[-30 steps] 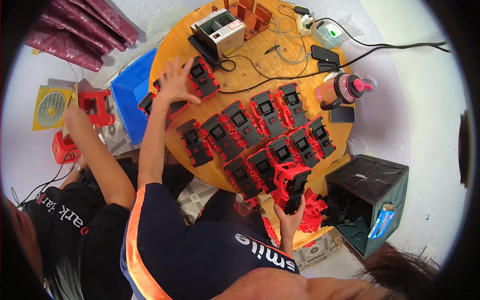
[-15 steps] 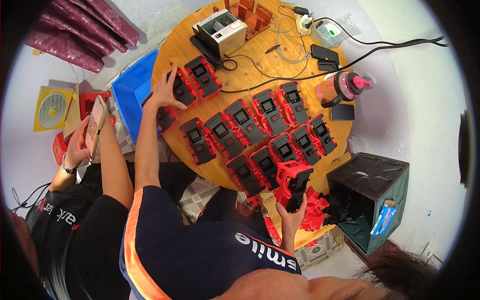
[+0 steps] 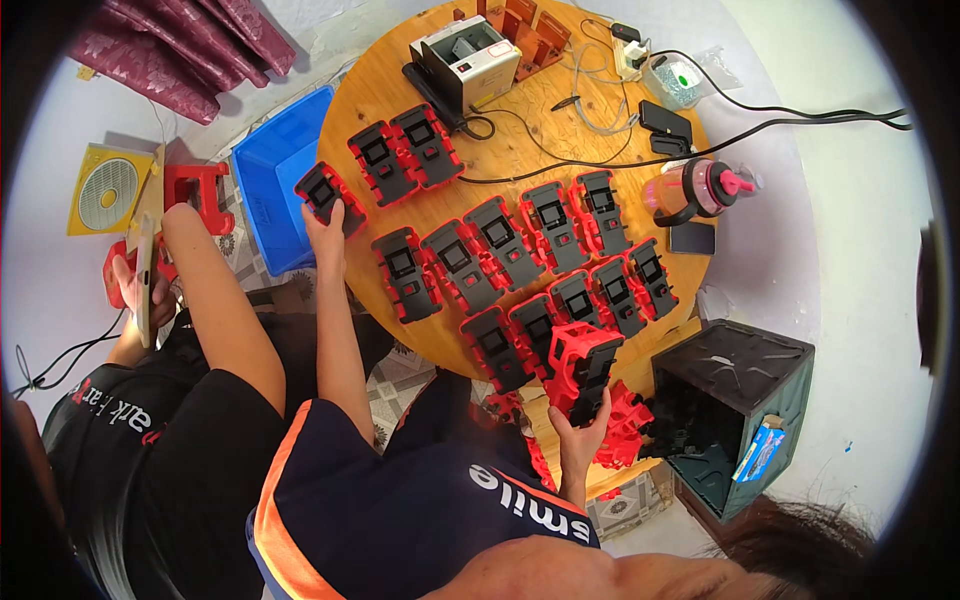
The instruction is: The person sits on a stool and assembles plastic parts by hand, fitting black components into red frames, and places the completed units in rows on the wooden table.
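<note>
My left hand [image 3: 326,236] grips the near end of a red-and-black plastic bracket [image 3: 320,186] at the table's left edge. My right hand [image 3: 582,432] holds a similar bracket [image 3: 590,368] upright, fingers wrapped round its lower end, above the front right edge. Two more, a far bracket [image 3: 384,163] and its neighbour [image 3: 428,146], lie side by side beyond my left hand. Several others, such as a bracket in the middle row [image 3: 502,240] and a front bracket [image 3: 497,348], lie in slanting rows, black faces up. Loose red parts [image 3: 625,425] are heaped beside my right hand.
A blue bin [image 3: 272,150] stands left of the round wooden table [image 3: 345,110]; a dark crate [image 3: 745,350] lies at right. A white box-shaped device [image 3: 470,65], black cables [image 3: 770,125] and a pink bottle [image 3: 700,190] are farther back. A person with a phone [image 3: 147,285] sits at left.
My left hand has left the far pair and now grips the bracket at the table's left edge. My right hand keeps its bracket. The person beside me has turned the phone edge-on.
</note>
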The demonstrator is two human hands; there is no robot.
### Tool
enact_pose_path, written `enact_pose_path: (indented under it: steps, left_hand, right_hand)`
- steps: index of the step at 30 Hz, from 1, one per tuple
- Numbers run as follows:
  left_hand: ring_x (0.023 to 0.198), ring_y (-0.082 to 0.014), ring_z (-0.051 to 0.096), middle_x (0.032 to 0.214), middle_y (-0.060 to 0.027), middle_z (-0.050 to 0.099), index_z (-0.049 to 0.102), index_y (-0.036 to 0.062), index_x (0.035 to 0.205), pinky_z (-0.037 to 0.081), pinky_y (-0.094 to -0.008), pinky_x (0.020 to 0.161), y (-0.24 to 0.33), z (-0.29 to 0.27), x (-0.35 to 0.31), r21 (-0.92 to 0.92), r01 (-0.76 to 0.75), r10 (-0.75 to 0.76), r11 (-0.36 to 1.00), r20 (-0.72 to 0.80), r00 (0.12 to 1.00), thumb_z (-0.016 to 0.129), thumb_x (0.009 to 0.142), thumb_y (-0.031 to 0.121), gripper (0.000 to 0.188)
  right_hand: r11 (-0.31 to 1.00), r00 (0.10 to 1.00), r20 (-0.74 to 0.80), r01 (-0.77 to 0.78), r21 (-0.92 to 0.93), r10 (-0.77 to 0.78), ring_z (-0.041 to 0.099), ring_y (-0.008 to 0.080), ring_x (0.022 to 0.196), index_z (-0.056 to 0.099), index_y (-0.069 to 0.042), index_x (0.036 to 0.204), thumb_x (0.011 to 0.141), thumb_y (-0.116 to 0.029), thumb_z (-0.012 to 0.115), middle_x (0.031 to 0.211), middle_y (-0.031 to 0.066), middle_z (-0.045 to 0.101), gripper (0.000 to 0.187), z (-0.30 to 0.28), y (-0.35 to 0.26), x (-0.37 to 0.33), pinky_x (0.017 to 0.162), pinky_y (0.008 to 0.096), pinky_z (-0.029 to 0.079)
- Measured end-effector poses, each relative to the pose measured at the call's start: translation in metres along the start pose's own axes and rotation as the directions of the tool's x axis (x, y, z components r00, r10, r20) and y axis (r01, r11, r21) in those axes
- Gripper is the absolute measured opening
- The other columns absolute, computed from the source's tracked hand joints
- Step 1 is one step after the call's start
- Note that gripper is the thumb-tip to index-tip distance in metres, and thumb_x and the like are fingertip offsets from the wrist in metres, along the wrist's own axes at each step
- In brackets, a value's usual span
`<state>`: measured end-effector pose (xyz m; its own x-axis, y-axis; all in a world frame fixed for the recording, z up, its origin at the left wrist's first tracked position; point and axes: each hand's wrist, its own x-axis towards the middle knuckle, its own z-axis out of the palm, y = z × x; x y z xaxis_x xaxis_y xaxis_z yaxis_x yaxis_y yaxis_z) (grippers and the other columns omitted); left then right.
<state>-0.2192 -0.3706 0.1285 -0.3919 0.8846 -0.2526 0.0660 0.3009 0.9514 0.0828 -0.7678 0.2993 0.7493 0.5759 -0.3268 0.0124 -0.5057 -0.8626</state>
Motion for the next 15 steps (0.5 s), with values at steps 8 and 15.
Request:
enact_pose_path:
  steps: [8,15]
  left_hand:
    - [0.139,-0.0422,0.028,0.151,-0.0292,0.025,0.013,0.0013,0.153,0.024,-0.0492,0.114,0.035,0.025,-0.022,0.298,-0.031,0.073,0.954,-0.129,0.989,0.073,0.081,0.053,0.107]
    - [0.133,-0.039,0.038,0.144,-0.0254,0.036,0.016,0.004,0.153,0.031,-0.045,0.111,0.011,0.012,-0.163,0.309,-0.266,0.164,0.913,0.317,0.934,0.086,0.065,0.026,0.115]
  right_hand:
    - [0.996,0.996,0.005,0.087,-0.032,-0.087,0.054,0.0189,0.112,0.031,0.001,0.144,0.069,-0.001,0.083,0.128,0.011,0.051,0.092,0.001,0.011,-0.001,0.095,0.0293,0.044]
    - [0.977,0.933,0.315,0.205,-0.063,-0.176,0.048,0.0285,0.124,0.039,0.001,0.138,0.066,-0.014,0.087,0.134,0.0175,0.047,0.088,0.028,-0.019,-0.002,0.104,0.0374,0.04]
